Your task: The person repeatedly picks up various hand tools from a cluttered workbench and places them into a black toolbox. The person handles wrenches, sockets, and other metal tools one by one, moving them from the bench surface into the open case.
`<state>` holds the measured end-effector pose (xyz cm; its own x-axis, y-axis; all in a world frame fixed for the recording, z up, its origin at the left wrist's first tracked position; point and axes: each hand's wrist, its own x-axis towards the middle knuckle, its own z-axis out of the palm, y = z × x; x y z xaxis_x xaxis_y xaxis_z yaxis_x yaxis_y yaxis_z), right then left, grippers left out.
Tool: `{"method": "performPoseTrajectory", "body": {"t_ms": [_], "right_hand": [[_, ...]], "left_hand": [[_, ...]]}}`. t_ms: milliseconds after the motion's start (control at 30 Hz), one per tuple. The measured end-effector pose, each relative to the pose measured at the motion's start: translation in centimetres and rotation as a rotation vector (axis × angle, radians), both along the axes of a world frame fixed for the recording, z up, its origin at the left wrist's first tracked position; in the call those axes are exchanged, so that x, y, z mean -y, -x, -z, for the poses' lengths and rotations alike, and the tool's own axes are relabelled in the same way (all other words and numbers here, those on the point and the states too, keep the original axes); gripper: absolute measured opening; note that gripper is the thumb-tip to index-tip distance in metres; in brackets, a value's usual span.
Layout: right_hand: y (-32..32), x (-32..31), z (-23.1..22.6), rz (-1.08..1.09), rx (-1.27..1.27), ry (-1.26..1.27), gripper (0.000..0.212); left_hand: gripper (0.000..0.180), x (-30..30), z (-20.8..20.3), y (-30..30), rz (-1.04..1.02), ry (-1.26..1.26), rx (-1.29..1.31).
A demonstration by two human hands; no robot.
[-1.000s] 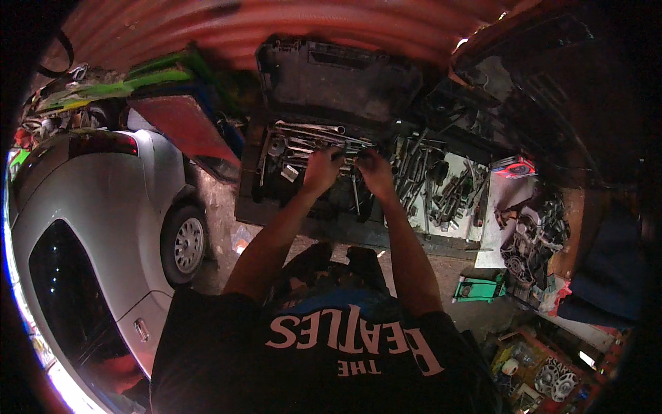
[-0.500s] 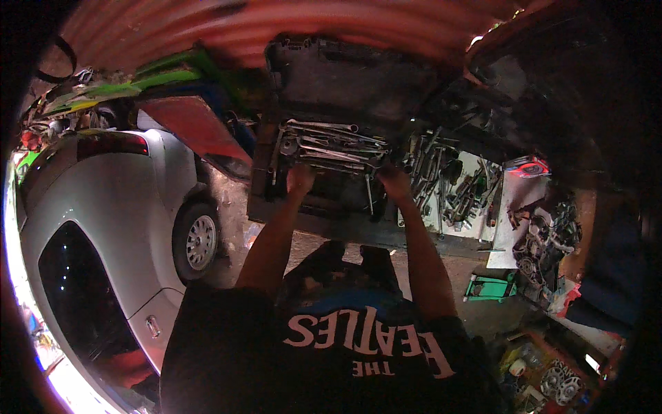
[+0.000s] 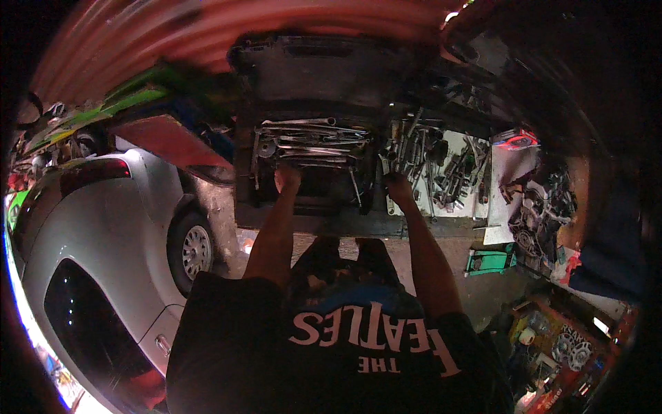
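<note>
A dark tool case (image 3: 321,221) lies ahead of me with its lid (image 3: 310,76) raised. Several long metal wrenches (image 3: 314,141) lie side by side across it, and one single wrench (image 3: 357,188) lies lengthwise at their right. My left hand (image 3: 288,179) is at the near side of the wrenches, with its fingers curled; what they hold is hidden. My right hand (image 3: 398,186) is beside the case's right edge, near a pile of loose tools (image 3: 417,152). Its fingers look closed, but shadow hides what is in them.
More tools lie on a white board (image 3: 476,165) at the right, with metal engine parts (image 3: 541,210) beyond. A green metal frame (image 3: 491,261) stands on the floor. A silver car (image 3: 103,214) is at my left, and a red panel (image 3: 165,138) slants beside the case.
My view has shifted to the right. My right hand has moved right, away from the single wrench and toward the loose tools. My left hand stays by the wrenches.
</note>
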<state>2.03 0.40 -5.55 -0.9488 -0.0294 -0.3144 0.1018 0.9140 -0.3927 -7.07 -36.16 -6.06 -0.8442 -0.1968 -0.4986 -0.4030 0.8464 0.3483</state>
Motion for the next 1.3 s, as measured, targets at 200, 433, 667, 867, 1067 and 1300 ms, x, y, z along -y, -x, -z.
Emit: {"method": "performPoseTrajectory", "body": {"t_ms": [200,433,667,867,1067,1300], "right_hand": [[0.5,1.6,-5.4,-0.084,-0.088,0.152,0.016],[-3.3,-3.0,0.3,0.327,-0.100,0.471,0.016],[-3.3,-7.4,-3.2,-0.098,-0.136,0.044,0.013],[-8.1,-15.9,3.1,-0.101,-0.302,0.129,0.015],[-10.5,-21.2,3.8,-0.047,-0.245,0.433,0.017],[-10.4,-23.9,0.4,0.362,0.225,0.649,0.025]], "left_hand": [[0.031,2.2,6.9,-1.3,-0.240,0.037,-0.254],[0.033,-8.7,-4.3,-2.0,-0.014,0.051,-0.181],[0.028,-15.4,-2.0,-3.9,0.061,-0.459,-0.372],[0.036,-25.4,-6.5,-5.9,0.287,-0.206,-0.203],[0.046,-27.4,-2.0,-4.5,0.162,0.029,-0.422],[0.039,-29.3,-0.9,-1.8,0.227,0.169,-0.094]]}}
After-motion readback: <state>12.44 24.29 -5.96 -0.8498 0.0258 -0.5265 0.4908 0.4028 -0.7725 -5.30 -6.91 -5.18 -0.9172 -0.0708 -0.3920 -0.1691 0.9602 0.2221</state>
